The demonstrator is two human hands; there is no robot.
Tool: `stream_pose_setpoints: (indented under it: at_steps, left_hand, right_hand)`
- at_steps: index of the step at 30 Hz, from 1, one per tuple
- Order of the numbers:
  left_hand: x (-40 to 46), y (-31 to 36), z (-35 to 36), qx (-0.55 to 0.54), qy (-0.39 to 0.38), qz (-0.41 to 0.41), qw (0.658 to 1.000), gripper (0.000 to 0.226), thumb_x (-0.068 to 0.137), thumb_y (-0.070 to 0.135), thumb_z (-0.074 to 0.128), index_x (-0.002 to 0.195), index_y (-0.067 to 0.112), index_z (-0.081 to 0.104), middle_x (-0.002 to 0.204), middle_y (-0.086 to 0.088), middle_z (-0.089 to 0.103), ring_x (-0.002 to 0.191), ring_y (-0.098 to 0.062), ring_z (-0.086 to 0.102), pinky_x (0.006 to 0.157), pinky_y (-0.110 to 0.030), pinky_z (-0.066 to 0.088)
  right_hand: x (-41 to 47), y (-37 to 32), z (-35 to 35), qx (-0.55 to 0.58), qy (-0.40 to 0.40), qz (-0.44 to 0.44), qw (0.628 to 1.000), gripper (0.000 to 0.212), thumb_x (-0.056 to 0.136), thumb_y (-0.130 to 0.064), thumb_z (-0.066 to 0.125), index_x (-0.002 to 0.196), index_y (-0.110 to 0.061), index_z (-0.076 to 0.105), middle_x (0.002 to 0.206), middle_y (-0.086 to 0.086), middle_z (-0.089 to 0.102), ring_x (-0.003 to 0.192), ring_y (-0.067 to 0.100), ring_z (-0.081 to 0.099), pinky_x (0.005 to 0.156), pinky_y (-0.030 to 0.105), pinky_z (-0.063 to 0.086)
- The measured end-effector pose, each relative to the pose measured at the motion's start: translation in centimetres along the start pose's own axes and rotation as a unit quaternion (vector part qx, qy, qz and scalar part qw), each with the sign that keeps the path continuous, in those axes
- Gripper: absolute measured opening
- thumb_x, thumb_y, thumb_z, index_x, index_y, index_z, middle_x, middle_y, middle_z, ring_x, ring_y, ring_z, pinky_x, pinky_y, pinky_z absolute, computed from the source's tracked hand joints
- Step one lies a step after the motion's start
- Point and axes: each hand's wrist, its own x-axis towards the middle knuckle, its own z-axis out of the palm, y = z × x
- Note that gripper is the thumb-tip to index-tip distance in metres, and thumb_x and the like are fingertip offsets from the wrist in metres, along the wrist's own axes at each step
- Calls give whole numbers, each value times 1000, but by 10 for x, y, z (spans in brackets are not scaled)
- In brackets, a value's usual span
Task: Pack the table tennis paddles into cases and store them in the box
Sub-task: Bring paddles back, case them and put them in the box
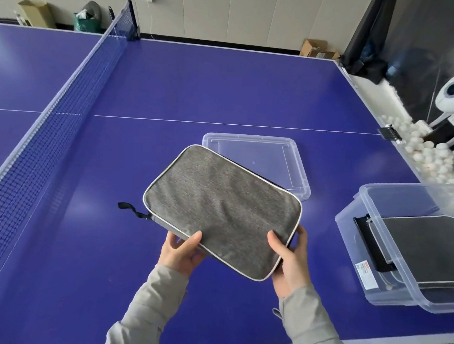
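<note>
Grey fabric fills the middle of the view: a zipped paddle case (222, 211) is up off the blue table (225, 92), and whatever sits inside it is hidden. Its far corner covers part of the clear lid (287, 159) lying flat on the table behind. Left hand (181, 251) has a grip on the near-left edge, thumb on top, fingers tucked out of sight beneath. Right hand (290, 263) grips the near-right corner the same way, thumb pressed onto the cloth, fingers curled round the edge. A black pull strap (132, 210) sticks out from the case's left end. Over on the right, the clear plastic box (374, 260) stands open on the table, cut off by the frame edge, with a dark case (426, 245) already lying inside, hazy through the plastic wall. Farther right, white balls (428, 157) are heaped past the table edge. The net (65, 103) runs along the left.
</note>
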Motion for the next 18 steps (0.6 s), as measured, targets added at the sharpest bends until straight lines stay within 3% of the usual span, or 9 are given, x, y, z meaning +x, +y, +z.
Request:
stream_pose_setpoints:
  at_steps: [2,5,9,12,13,16,18]
  left_hand:
    - [1,10,-8,14,-34,-16,999,76,31,28,87,100,22,56,77,-2,72,64,-21,70,56,-36,59]
    - [12,33,-35,14,-23,-29,999,53,56,44,72,105,30,57,92,-1,69,78,-20,68,57,-34,59]
    - [33,60,-60,75,-30,-51,995,98,45,72,74,129,32,45,105,-2,67,85,-24,67,72,-45,57]
    - [44,70,-53,170,-61,-77,981,67,76,65,59,132,30,42,116,-6,60,95,-25,61,84,-51,45]
    - [48,71,-50,200,-81,-75,974,66,75,61,61,130,28,45,113,-6,63,93,-22,64,81,-48,46]
    - [52,66,-35,293,-123,-56,946,93,43,49,81,127,22,53,94,-1,72,83,-19,68,74,-36,51]
    - [53,56,-30,314,-134,-53,938,98,31,43,87,121,20,58,98,-1,71,89,-21,67,78,-33,53]
  right_hand:
    - [1,-8,-6,-8,-4,-12,1000,50,83,3,61,122,-25,47,97,3,70,86,20,67,72,36,54]
    - [0,-18,-16,-26,-12,-25,999,48,83,4,59,121,-23,47,91,-1,71,82,18,68,66,32,55]
    - [-4,-26,-27,-47,-9,-25,999,49,76,2,63,115,-24,49,85,-3,73,78,15,70,60,28,56]
    - [-6,-28,-34,-70,0,-22,997,50,73,-1,66,113,-28,51,84,-3,72,75,13,70,65,33,54]
    - [-7,-29,-37,-79,5,-20,997,49,77,1,63,115,-28,51,83,-4,73,75,13,70,68,35,53]
    - [-11,-31,-45,-98,22,-15,995,51,82,2,61,121,-28,48,81,-7,73,83,17,66,77,41,51]
    - [-15,-34,-50,-107,35,-14,994,53,81,1,62,123,-27,49,85,-6,71,87,18,65,80,42,51]
